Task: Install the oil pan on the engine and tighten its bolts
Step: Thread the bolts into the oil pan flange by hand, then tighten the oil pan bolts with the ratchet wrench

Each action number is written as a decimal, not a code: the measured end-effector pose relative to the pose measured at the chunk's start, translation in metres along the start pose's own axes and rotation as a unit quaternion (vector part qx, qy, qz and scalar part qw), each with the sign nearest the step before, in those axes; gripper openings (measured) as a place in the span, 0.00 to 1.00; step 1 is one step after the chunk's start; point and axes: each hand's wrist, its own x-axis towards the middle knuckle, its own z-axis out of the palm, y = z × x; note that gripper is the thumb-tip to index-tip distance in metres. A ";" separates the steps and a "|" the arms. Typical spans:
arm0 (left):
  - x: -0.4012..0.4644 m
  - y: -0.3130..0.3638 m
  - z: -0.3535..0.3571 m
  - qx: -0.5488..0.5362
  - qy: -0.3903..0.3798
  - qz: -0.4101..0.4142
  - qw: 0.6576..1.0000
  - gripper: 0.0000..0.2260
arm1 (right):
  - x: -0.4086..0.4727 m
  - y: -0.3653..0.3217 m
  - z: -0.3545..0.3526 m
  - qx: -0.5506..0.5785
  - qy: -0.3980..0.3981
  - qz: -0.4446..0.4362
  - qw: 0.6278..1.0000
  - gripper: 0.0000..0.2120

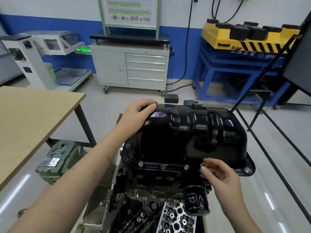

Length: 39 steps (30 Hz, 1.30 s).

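Note:
The glossy black oil pan (193, 133) sits on top of the dark engine block (161, 184) at centre frame. My left hand (136, 113) rests on the pan's far left corner, fingers curled over its edge. At the pan's near flange my right hand (218, 174) pinches a small bolt (202, 165) between thumb and fingertips. Two bolts stand in the near flange, one (140, 164) at the left and one (186, 167) just left of my right hand. A drain plug (195, 105) sticks up at the pan's far edge.
A black oil filter (196, 200) projects from the block below my right hand. A green gearbox of the engine stand (57, 160) sits at the left, beside a wooden table (30, 120). A grey drawer cabinet (131, 68) and a blue rack (235, 76) stand behind.

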 end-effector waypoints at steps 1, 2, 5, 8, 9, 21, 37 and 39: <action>0.000 -0.001 0.000 -0.007 -0.002 0.000 1.000 0.09 | -0.002 -0.002 0.002 -0.001 0.002 -0.002 1.000 0.11; 0.000 -0.002 0.000 -0.013 -0.004 0.001 1.000 0.09 | -0.003 -0.003 0.004 -0.002 0.004 -0.004 1.000 0.11; 0.001 -0.006 -0.001 -0.007 -0.013 0.011 1.000 0.09 | -0.009 -0.006 0.010 -0.003 0.018 -0.007 1.000 0.10; -0.002 -0.011 -0.008 0.014 -0.045 0.033 0.998 0.11 | -0.015 -0.008 0.019 -0.002 0.034 -0.013 0.999 0.09; -0.004 -0.014 -0.012 0.013 -0.056 0.036 0.998 0.12 | -0.017 -0.009 0.024 -0.003 0.037 -0.017 0.999 0.09; -0.040 -0.052 -0.128 -0.073 -0.153 -0.193 0.966 0.11 | -0.032 -0.035 0.173 0.043 -0.001 -0.056 0.998 0.10; -0.078 -0.088 -0.231 -0.244 -0.168 -0.263 0.918 0.05 | -0.025 -0.046 0.343 -0.020 -0.136 -0.113 0.984 0.15; -0.088 -0.103 -0.251 -0.259 -0.091 -0.292 0.916 0.07 | -0.020 -0.044 0.370 -0.049 -0.205 -0.098 0.973 0.15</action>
